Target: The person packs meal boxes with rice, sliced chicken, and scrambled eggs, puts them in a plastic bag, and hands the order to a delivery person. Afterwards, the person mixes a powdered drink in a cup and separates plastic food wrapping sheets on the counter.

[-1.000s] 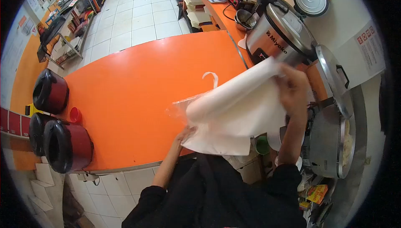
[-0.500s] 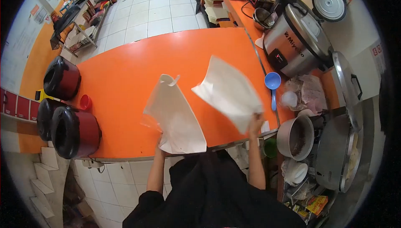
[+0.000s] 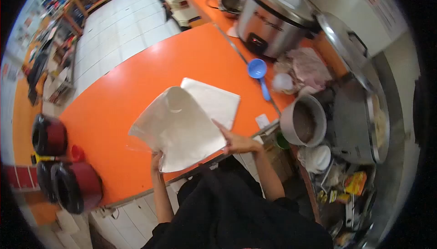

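A curled stack of pale wrapping paper (image 3: 182,130), with clear plastic along its left side, is held up over the front edge of the orange table. My left hand (image 3: 156,161) is closed on its lower left corner. At the right edge of the same stack is my right hand (image 3: 239,142), its fingers along the paper and closed on that edge. Behind it, another pale paper sheet (image 3: 216,101) lies flat on the table, partly covered by the held stack.
On the right are a blue ladle (image 3: 257,69), a large rice cooker (image 3: 273,16), a plastic bag (image 3: 309,69) and a metal pot (image 3: 302,120). Dark red canisters (image 3: 86,187) and a red cup (image 3: 77,152) stand at the left. The orange table (image 3: 118,135) spans the middle.
My right hand has let go of the other paper, which now lies on the table, and has moved to the held stack's right edge. The view has turned right.
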`<state>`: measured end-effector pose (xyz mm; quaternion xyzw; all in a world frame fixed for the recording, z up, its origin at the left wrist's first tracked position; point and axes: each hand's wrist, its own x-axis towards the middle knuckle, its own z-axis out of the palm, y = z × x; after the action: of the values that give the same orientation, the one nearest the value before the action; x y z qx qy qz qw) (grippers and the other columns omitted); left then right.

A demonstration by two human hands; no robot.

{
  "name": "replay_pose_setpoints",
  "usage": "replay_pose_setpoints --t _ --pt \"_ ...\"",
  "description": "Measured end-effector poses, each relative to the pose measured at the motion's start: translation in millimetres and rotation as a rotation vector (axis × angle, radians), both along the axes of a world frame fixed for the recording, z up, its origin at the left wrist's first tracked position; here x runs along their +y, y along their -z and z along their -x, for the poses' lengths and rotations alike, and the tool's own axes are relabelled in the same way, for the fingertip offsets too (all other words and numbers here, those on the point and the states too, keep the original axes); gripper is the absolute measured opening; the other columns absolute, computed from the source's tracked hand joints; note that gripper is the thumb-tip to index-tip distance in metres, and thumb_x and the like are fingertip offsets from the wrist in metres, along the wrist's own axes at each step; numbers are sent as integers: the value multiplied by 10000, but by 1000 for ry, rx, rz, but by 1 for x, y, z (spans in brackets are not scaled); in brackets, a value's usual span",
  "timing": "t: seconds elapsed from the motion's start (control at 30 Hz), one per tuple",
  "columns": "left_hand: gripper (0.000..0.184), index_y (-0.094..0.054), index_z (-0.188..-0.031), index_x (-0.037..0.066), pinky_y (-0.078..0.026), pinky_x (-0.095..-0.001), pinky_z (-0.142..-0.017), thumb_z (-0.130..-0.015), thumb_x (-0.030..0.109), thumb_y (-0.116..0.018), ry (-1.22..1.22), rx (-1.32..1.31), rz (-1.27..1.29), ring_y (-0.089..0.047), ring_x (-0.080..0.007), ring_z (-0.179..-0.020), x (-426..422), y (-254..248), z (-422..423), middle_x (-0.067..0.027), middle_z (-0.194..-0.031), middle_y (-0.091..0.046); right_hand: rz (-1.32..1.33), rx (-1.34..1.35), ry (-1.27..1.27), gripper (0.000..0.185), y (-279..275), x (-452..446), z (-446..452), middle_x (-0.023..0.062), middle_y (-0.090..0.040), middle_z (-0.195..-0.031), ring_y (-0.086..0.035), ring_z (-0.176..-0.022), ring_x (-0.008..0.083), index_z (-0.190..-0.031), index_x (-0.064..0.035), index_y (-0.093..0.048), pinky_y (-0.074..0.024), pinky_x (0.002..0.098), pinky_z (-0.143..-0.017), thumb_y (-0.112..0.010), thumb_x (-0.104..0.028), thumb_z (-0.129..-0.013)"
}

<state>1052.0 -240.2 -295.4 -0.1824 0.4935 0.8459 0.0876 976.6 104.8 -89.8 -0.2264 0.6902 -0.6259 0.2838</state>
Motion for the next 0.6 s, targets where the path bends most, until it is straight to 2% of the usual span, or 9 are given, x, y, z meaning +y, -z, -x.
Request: replay_pose_setpoints --t 0.07,0.17,0.23,0.3,0.33,0.4,0.5,0.57,0.6 --pt "341 -501 -1124 12 -490 -311 -758 -847 188 -594 71 26 193 -580 -176 -869 40 -71 35 -96 -977 -590 17 -89 224 709 -56 -23 -13 216 -324 -1350 -388 -1211 256 -1364 -12 -219 -356 367 -962 -603 -78 -771" --pt "419 -446 -1188 5 -470 -300 -779 -868 244 -571 170 151 386 -565 -174 -880 105 -129 78 -93 -1006 -577 47 110 645 689 -19 1 7 151 -385 -1262 -477 -1093 205 -1359 -20 -198 -432 339 -866 -594 -97 -801" --pt "437 -451 -1189 -7 -433 -309 -842 -883 287 -552 365 260 354 -526 -160 -976 128 -136 108 -80 -1056 -563 86 258 944 598 41 44 42 117 -444 -1168 -525 -1000 180 -1296 -20 -261 -474 324 -798 -597 -102 -807" --pt "465 -423 -1223 -7 -408 -328 -884 -901 318 -509 508 488 203 -499 -179 -1035 150 -136 131 -98 -1103 -542 165 96 1208 368 -12 92 45 87 -533 -1011 -550 -870 164 -1095 -28 -411 -493 311 -726 -600 -53 -780" --pt "478 -413 -1237 -6 -394 -337 -906 -909 334 -489 530 547 131 -486 -190 -1064 162 -142 138 -107 -1129 -529 126 -37 1363 371 4 135 59 90 -543 -994 -560 -853 172 -1103 -14 -416 -492 301 -724 -590 -54 -778" --pt "503 -404 -1256 -2 -359 -357 -951 -917 367 -455 368 470 26 -457 -217 -1116 195 -185 139 -130 -1189 -499 265 94 1484 376 -12 198 72 102 -551 -1025 -570 -864 192 -1136 -5 -436 -486 310 -750 -560 -44 -783" --pt "640 -285 -1338 12 -289 -459 -1007 -852 332 -551 210 386 1355 -301 -345 -1256 162 -92 139 -211 -1307 -378 313 195 1441 382 -27 287 101 98 -550 -999 -555 -861 187 -1123 36 -462 -462 305 -726 -534 -39 -756" --pt "755 -198 -1359 7 -295 -495 -990 -797 297 -611 253 -264 1727 -257 -443 -1236 147 -64 116 -307 -1287 -305 191 228 1497 388 -15 352 137 123 -552 -1010 -557 -890 205 -1112 36 -473 -452 326 -763 -545 -66 -745" --pt "800 -168 -1364 6 -303 -516 -974 -779 295 -631 170 -411 1615 -258 -465 -1218 136 -49 108 -338 -1275 -269 90 268 1549 395 -18 371 153 135 -554 -1017 -559 -891 210 -1116 34 -473 -448 323 -776 -552 -79 -746"
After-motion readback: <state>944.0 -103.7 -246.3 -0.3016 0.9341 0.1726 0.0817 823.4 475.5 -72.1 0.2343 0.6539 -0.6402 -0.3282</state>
